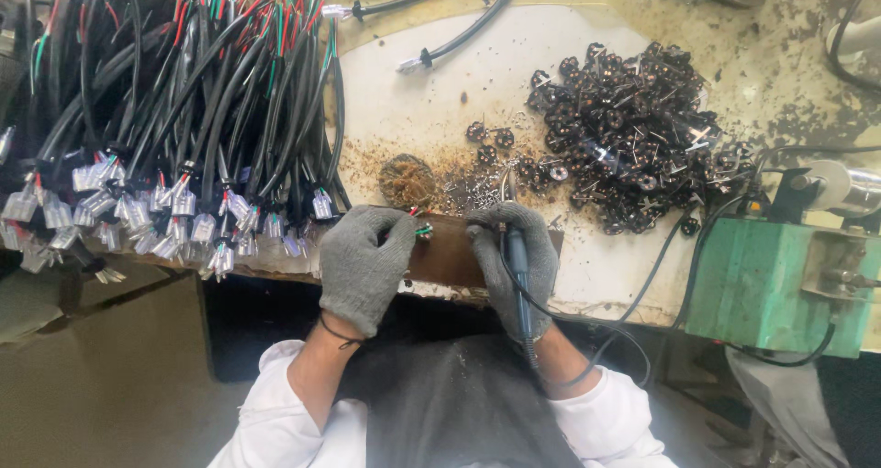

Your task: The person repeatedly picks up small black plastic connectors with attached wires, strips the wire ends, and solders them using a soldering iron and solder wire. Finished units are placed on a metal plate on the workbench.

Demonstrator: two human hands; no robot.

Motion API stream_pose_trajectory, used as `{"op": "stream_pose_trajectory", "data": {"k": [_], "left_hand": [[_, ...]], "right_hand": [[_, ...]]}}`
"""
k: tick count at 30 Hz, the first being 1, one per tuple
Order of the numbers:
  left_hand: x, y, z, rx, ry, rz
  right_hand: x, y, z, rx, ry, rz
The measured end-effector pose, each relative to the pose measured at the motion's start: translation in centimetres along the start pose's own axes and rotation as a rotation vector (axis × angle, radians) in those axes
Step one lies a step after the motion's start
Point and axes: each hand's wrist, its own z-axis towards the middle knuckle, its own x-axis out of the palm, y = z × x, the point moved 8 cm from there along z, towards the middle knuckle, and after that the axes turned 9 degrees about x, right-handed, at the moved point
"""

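Soldering step, by my read. My left hand (pixel 363 264) is closed, pinching wire ends (pixel 423 231) (red and green tips showing) down on the wood block (pixel 450 257) at the bench edge. My right hand (pixel 514 261) is wrapped around the iron (pixel 517 266), tip aimed forward at the block. The tip itself is hidden behind the glove, so I can't tell if it touches the wires.

Next move, as I judge it: bring the tip onto the wire ends while the left holds them dead steady. Small motion, fingertips close to the heat.

Room:
- Left: cable bundle (pixel 184 110) with white connectors (pixel 138 216) hangs over the bench edge, just beside my left hand. Little room to slide that way.
- Ahead: brown cleaning pad (pixel 407 181) and solder scraps just past the block; pile of dark parts (pixel 633 128) further right, well apart from the hands.
- Right: green box (pixel 771 280) near, with the iron's cord (pixel 642 294) looping between it and my right wrist. Snag risk if I swing out.
- Near side: block sits right at the bench (pixel 477 73) lip; nothing under the wrists, so the forearms are unsupported.
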Motion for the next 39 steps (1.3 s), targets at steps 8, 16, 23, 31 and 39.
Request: {"op": "stream_pose_trajectory", "data": {"k": [8,16,23,31,39], "left_hand": [[3.5,0.9,-4.1,-0.565,0.144,-0.507],[0.9,-2.8,-1.9,0.027,-0.02,-0.055],[-0.2,-1.3,-0.6,0.07,-0.082,0.191],[0.3,-0.4,0.1,0.068,-0.047,0.246],[1.9,1.2,-2.2,-0.337,0.068,-0.295]], "right_hand": [[-0.3,-0.8,-3.0,-0.249,0.15,0.205],[-0.7,-1.4,-2.9,-0.177,0.114,0.162],[-0.7,-0.8,-2.5,-0.173,0.057,0.138],[-0.6,-1.2,-2.4,-0.118,0.096,0.183],[-0.5,-1.0,-3.0,-0.193,0.105,0.073]]}}
